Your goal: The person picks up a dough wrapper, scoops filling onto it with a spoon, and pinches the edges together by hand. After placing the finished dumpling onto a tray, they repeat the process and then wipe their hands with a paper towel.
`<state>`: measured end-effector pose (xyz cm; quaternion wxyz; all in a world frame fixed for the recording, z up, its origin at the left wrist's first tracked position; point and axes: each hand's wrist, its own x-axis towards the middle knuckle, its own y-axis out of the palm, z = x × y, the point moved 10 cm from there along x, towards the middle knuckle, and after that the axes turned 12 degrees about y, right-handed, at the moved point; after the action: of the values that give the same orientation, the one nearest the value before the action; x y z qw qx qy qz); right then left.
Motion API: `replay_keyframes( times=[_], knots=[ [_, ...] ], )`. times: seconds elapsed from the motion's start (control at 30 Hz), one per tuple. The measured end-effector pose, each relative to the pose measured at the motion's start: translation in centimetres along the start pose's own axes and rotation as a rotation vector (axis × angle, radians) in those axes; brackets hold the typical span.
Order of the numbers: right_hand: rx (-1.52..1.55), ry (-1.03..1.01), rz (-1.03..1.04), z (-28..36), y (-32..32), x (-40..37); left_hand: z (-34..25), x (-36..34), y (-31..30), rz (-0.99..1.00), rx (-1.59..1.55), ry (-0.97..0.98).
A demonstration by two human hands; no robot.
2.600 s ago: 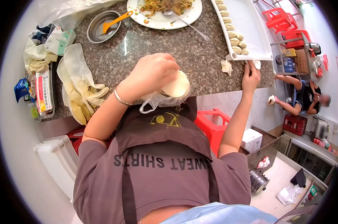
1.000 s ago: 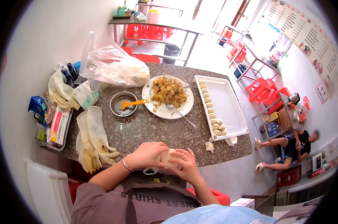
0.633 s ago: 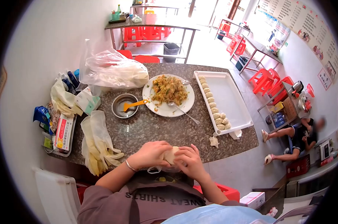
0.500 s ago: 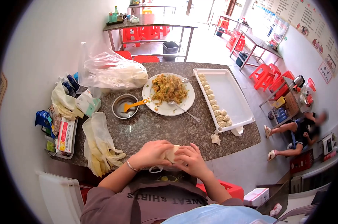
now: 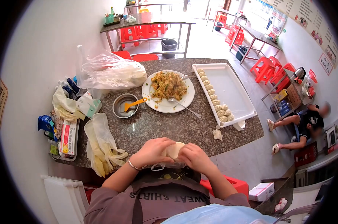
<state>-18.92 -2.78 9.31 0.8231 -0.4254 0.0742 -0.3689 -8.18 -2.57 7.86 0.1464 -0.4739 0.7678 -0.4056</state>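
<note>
A round, pale dumpling wrapper (image 5: 175,150) is held up just in front of my body, close to the table's near edge. My left hand (image 5: 154,151), with a bracelet at the wrist, pinches its left side. The right side is gripped by the fingers of my right hand (image 5: 196,157). No filling shows on the wrapper. Beyond my hands stands a white plate (image 5: 159,108) of chopped filling (image 5: 168,86), with a metal spoon (image 5: 185,108) resting in it. Pleated dumplings (image 5: 210,92) line the left side of a white tray (image 5: 247,100).
Left of the plate is a steel bowl (image 5: 118,112) with an orange brush (image 5: 136,103). Pale gloves (image 5: 101,143), a stuffed plastic bag (image 5: 114,71) and a box (image 5: 68,137) crowd the left side. A dough scrap (image 5: 217,134) lies below the tray. A person (image 5: 307,121) sits at far right.
The wrapper, seen lower between my fingers before, now shows its flat upper part more. My hands have shifted slightly apart and stay on it. The view has moved a little.
</note>
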Motion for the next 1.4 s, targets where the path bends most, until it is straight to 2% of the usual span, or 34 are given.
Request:
replay_keyframes(
  times=[0.03, 0.07, 0.1, 0.13, 0.2, 0.23, 0.3, 0.37, 0.43, 0.5, 0.57, 0.63, 0.67, 0.7, 0.77, 0.83, 0.9, 0.97, 1.0, 1.03, 1.1, 1.13, 1.17, 1.23, 1.27, 1.33, 1.4],
  knots=[
    [0.020, 0.102, -0.019, -1.1, -0.3, 0.2, 0.0, 0.1, 0.1, -0.001, 0.000, 0.000],
    [0.040, 0.204, -0.038, -2.1, -0.6, 0.4, -0.3, 0.2, -1.0, -0.140, -0.032, 0.022],
    [0.040, 0.204, -0.037, -2.2, -0.8, 0.7, -0.5, 0.1, -2.2, -0.279, -0.063, 0.044],
    [0.154, 0.305, -0.101, -3.4, -1.8, 1.0, -0.5, 0.2, -2.2, -0.279, -0.064, 0.043],
    [0.300, 0.461, -0.178, -6.0, -2.7, 1.1, 0.3, -0.1, -4.1, -0.463, -0.119, -0.009],
    [0.299, 0.462, -0.173, -6.3, -2.4, 1.4, 0.2, 0.0, -4.2, -0.464, -0.121, -0.012],
    [0.797, 0.465, -0.271, -7.4, -2.5, 1.4, 1.9, -0.2, -3.6, -0.485, -0.437, -0.166],
    [0.851, 0.456, -0.269, -6.5, -2.4, 1.9, 1.7, 0.2, -3.1, -0.471, -0.521, -0.148],
    [0.949, 0.389, -0.241, -4.6, -2.0, 2.5, 0.7, 1.1, -2.0, -0.426, -0.738, -0.070],
    [0.985, 0.398, -0.197, -4.1, -1.2, 2.8, 1.4, 1.0, -1.1, -0.393, -0.792, -0.125],
    [0.899, 0.337, -0.214, -3.5, -1.8, 3.1, 2.0, 1.0, -0.3, -0.360, -0.849, -0.185],
    [0.895, 0.351, -0.144, -3.2, -2.0, 3.4, 1.1, 0.8, -3.3, -0.531, -0.589, -0.026],
    [0.889, 0.358, -0.078, -2.9, -1.8, 3.6, 1.3, 1.3, -2.4, -0.417, -0.844, -0.028],
    [0.897, 0.384, -0.059, -3.0, -1.8, 3.9, 1.4, 1.6, -2.3, -0.439, -0.964, 0.041],
    [0.664, 0.156, -0.038, -0.8, -2.9, 5.0, 1.8, 1.5, -1.0, -0.243, -1.159, -0.021],
    [0.615, 0.220, -0.018, -1.6, -3.5, 6.0, 2.0, 1.4, -2.2, -0.360, -1.142, -0.055],
    [0.576, 0.227, -0.110, -4.8, -4.4, 7.8, 4.3, 0.6, -2.7, -0.440, -1.089, -0.134],
    [0.211, 0.216, -0.331, -8.4, -6.0, 9.6, 7.2, -0.3, -3.9, -0.636, -1.021, -0.152],
    [-0.092, 0.223, -0.373, -10.4, -5.6, 9.8, 8.6, -0.8, -3.7, -0.711, -1.126, -0.185],
    [-0.094, 0.217, -0.362, -11.8, -4.7, 9.8, 9.1, -1.0, -3.8, -0.783, -1.250, -0.194],
    [-0.122, 0.358, -0.192, -14.4, -2.3, 10.7, 11.5, -1.7, -2.9, -0.890, -1.394, -0.223],
    [-0.114, 0.437, -0.150, -14.8, -1.7, 10.8, 12.3, -2.0, -2.5, -0.903, -1.398, -0.222],
    [-0.119, 0.432, -0.140, -15.0, -1.3, 11.2, 13.5, -2.4, -1.7, -0.938, -1.412, -0.284],
    [-0.118, 0.163, -0.295, -12.4, -2.0, 11.8, 14.9, -3.1, -0.4, -0.976, -1.433, -0.353],
    [-0.119, 0.163, -0.288, -12.4, -2.0, 11.7, 15.4, -3.1, 0.0, -1.005, -1.514, -0.335],
    [-0.080, 0.278, -0.465, -11.4, -4.9, 11.2, 15.9, -3.3, 0.4, -1.045, -1.641, -0.313],
    [-0.079, 0.310, -0.479, -13.1, -4.9, 10.9, 16.2, -3.5, 0.9, -1.078, -1.640, -0.327]
  ],
)
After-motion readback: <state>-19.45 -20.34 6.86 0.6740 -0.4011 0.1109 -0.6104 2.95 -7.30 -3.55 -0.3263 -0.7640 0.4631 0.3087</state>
